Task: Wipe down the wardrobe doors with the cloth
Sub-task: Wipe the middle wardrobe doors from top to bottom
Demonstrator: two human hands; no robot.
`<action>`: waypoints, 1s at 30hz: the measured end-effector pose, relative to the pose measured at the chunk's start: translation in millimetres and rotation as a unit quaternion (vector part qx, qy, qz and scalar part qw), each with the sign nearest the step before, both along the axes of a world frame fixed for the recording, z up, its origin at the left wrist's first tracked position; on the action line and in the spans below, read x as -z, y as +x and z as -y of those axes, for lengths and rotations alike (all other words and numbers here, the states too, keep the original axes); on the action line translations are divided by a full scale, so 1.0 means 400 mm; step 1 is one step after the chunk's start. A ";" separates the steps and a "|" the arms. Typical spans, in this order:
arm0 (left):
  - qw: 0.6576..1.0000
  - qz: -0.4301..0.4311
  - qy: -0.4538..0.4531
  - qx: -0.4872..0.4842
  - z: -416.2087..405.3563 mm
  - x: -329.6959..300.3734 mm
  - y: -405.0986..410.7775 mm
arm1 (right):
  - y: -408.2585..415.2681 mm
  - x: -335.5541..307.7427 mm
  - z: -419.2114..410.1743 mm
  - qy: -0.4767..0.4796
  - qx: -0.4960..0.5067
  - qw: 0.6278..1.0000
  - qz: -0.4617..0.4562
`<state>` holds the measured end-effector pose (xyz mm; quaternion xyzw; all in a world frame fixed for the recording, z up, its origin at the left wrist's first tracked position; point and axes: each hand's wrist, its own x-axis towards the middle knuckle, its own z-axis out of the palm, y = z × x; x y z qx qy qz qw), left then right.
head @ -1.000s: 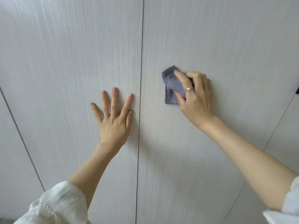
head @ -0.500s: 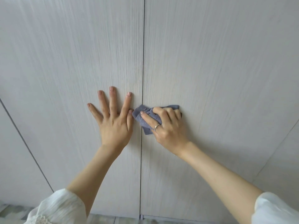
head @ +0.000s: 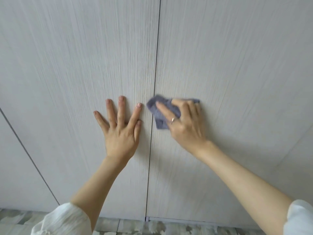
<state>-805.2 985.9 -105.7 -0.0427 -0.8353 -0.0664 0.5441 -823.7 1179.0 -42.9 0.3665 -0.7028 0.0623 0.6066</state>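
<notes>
The left hand (head: 120, 133) lies flat on the left wardrobe door (head: 81, 68), with its fingers straight and spread wide — the palm presses on the pale wood-grain surface, and the thumb is close to the dark seam (head: 153, 116) between the two doors. This hand holds nothing.

The right hand (head: 184, 122) is on the right wardrobe door (head: 237, 65), just beside the seam. Its grip is curled around the cloth (head: 160, 114): the fingers bend over the grey-purple fabric and press it against the door, and the index finger lies straighter across it. A ring (head: 172, 119) is on one finger of this hand. The cloth is bunched, and its left corner reaches a little over the seam, near the tips of the left hand but not touching them.

Both forearms are bare, with white sleeves (head: 62, 219) pushed up near the elbows. Below the doors a strip of patterned floor (head: 135, 226) shows.
</notes>
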 end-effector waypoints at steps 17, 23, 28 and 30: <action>0.999 0.014 0.050 -0.004 -0.027 0.098 0.000 | 0.029 0.412 -0.058 0.273 0.003 0.960 0.058; 0.995 0.049 0.087 -0.020 -0.056 0.093 0.014 | 0.000 0.250 -0.081 0.084 -0.024 0.996 0.020; 0.987 0.056 0.147 -0.023 -0.097 0.128 0.009 | -0.011 0.256 -0.074 -0.021 -0.018 1.000 0.014; 0.988 0.053 0.146 -0.027 -0.104 0.162 0.007 | -0.011 0.359 -0.096 0.057 -0.026 0.998 0.009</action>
